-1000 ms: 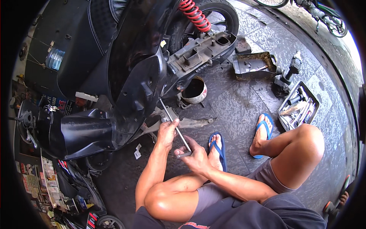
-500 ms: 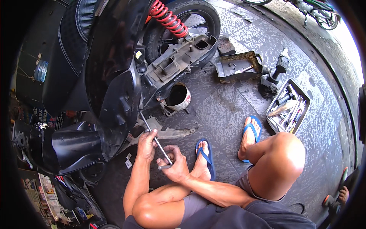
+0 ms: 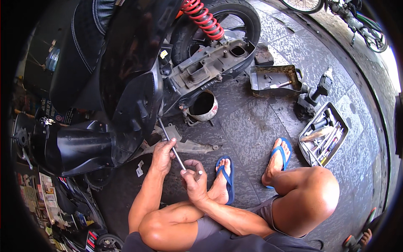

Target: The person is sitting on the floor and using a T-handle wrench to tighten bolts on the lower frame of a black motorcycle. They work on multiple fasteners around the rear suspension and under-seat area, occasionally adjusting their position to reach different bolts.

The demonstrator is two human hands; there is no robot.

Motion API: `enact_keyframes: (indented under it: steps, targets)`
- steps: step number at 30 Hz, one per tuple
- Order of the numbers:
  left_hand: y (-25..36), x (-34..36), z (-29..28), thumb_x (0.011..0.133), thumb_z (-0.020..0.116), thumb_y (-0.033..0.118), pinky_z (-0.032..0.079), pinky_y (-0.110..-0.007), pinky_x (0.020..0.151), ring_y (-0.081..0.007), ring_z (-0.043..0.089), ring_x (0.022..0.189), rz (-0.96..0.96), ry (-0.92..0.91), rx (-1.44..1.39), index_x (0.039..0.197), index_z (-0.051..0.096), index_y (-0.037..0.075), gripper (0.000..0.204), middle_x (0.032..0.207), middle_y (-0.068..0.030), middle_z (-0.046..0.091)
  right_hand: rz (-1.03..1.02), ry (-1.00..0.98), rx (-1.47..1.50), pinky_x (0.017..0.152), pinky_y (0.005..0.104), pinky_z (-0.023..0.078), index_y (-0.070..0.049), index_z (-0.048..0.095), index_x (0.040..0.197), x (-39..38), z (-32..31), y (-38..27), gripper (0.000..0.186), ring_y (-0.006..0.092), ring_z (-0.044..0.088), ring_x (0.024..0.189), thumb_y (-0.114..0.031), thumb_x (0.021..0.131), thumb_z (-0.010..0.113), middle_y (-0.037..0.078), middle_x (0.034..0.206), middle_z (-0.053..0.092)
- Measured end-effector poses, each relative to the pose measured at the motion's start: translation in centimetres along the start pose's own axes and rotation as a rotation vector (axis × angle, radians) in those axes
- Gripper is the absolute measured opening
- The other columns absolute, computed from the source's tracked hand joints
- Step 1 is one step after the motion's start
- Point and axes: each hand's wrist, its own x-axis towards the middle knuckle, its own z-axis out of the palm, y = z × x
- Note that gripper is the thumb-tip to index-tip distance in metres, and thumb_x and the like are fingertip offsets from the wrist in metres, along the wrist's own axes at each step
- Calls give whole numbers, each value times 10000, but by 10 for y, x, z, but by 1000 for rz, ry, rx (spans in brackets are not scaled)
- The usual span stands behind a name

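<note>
My left hand (image 3: 163,154) is closed around the middle of the steel shaft of a long T-handle wrench (image 3: 179,160). The shaft's far end reaches up to the lower edge of the black scooter's body panel (image 3: 128,111), where its tip is hard to make out. My right hand (image 3: 194,183) grips the wrench's cross handle at the near end, with one end of the bar poking out between the fingers. Beyond my hands is the scooter's open, dirty engine case (image 3: 195,75), below a red shock spring (image 3: 203,19) and beside the rear wheel (image 3: 253,21).
A round container (image 3: 213,110) with a dark inside stands under the engine case. To the right are a metal pan (image 3: 273,89), a cordless impact wrench (image 3: 323,86) and a tray (image 3: 345,140) of tools. A grey bracket (image 3: 195,148) lies near my left foot. Another person's hand (image 3: 366,237) shows at lower right.
The wrench's cross handle has turned in my right hand, and its bar now points another way. My left hand stays on the shaft. The whole view has shifted slightly.
</note>
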Motion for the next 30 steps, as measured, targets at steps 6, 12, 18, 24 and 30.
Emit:
enact_keyframes:
  steps: [6, 12, 18, 24, 30]
  targets:
    - [3, -3, -1, 901, 661, 243, 343, -216, 503, -50, 417, 523, 3, -23, -15, 761, 604, 64, 234, 641, 35, 510, 25, 0, 48, 496, 197, 331, 1, 469, 1150, 0, 1, 1, 321, 35, 433, 556, -98, 875, 602, -17, 661, 550]
    - [2, 1, 0, 916, 640, 297, 358, -231, 522, -65, 438, 539, 54, -10, 114, 750, 603, 76, 279, 647, 43, 508, 19, 45, 4, 482, 209, 327, 7, 473, 1169, -2, 1, 4, 331, 44, 421, 532, -112, 883, 591, -17, 626, 530]
    - [-13, 46, 18, 923, 624, 406, 418, -261, 618, -112, 497, 628, 183, 258, 5, 1090, 563, -5, 448, 722, -21, 555, -10, 45, -460, 565, 217, 391, 3, 532, 1181, -28, -15, -37, 309, 62, 488, 620, -88, 889, 574, -10, 705, 550]
    - [18, 99, 71, 848, 702, 430, 385, -427, 1018, -369, 554, 1160, 607, 717, 168, 1276, 517, -77, 688, 1217, -245, 611, -254, 93, -473, 826, 268, 443, 44, 511, 1162, -46, -79, -56, 298, 158, 558, 946, -27, 872, 526, 130, 1010, 595]
    - [18, 135, 69, 780, 747, 448, 459, -427, 927, -344, 642, 1021, 602, 953, 86, 1035, 692, -65, 576, 1089, -212, 686, -266, 261, -474, 481, 202, 314, 27, 517, 1127, -76, -98, -129, 265, 34, 401, 530, -63, 878, 525, -13, 667, 503]
